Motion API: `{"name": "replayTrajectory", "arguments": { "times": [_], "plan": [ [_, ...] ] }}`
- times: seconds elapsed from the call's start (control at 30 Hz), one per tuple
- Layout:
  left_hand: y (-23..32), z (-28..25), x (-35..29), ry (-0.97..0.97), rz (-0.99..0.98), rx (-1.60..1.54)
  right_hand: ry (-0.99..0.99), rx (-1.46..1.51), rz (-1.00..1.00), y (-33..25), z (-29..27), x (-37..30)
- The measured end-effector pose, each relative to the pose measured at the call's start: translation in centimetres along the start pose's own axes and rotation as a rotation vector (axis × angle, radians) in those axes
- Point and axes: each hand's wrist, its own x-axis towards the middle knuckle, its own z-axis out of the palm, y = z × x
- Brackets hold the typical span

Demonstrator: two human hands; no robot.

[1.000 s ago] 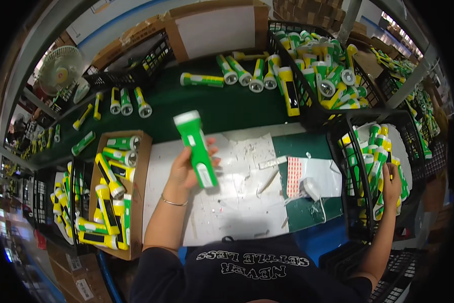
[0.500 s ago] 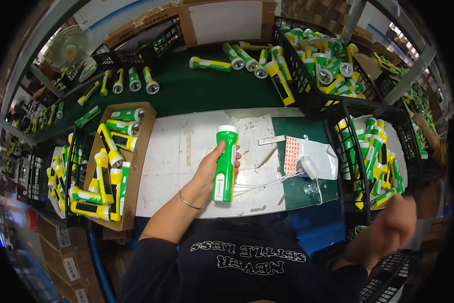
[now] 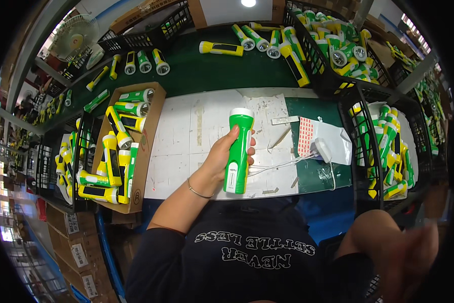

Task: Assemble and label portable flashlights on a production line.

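My left hand (image 3: 226, 151) is closed around a green and yellow flashlight (image 3: 238, 159). It is held over the white-covered part of the bench, its white-rimmed head pointing away from me and a white switch panel facing up. Far to the right, low beside the crate, my right hand (image 3: 414, 252) is smeared by motion, so its fingers cannot be made out. Beyond the held flashlight lies a yellow flashlight with a dark panel (image 3: 221, 48), sideways on the green bench top. A white plug-like adapter with cables (image 3: 323, 150) rests to the right of it.
A cardboard box (image 3: 154, 113) of flashlights stands at left, beside a black crate (image 3: 80, 166). Black crates full of flashlights stand at right (image 3: 361, 151) and back right (image 3: 333, 91). A sheet with red marks (image 3: 306, 136) lies near the adapter. Several flashlights line the bench's far side.
My right hand has moved lower and farther right. The left hand still grips the flashlight. The view has shifted, and the sideways flashlight at the back now shows its yellow, dark-panelled side.
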Motion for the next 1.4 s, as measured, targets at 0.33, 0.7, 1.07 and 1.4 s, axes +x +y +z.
{"name": "replayTrajectory", "arguments": {
  "times": [0.33, 0.7, 1.07, 1.4],
  "plan": [
    [-0.7, 0.6, -0.3, 0.112, 0.207, 0.329, -0.812, -0.78, 0.603, 9.8, 7.1, -13.6],
    [0.9, -1.8, 0.0, 0.203, 0.381, 0.347, -0.891, -0.313, 0.406, 7.4, 9.6, -17.4],
    [0.0, -0.3, -1.4, 0.141, 0.288, 0.532, -0.383, -0.304, 1.089, 12.8, 9.2, -17.3],
    [1.1, 0.1, -3.8, 0.011, 0.472, 1.513, -0.634, -0.22, 1.399, 15.5, 5.5, -13.7]
  ]
}}
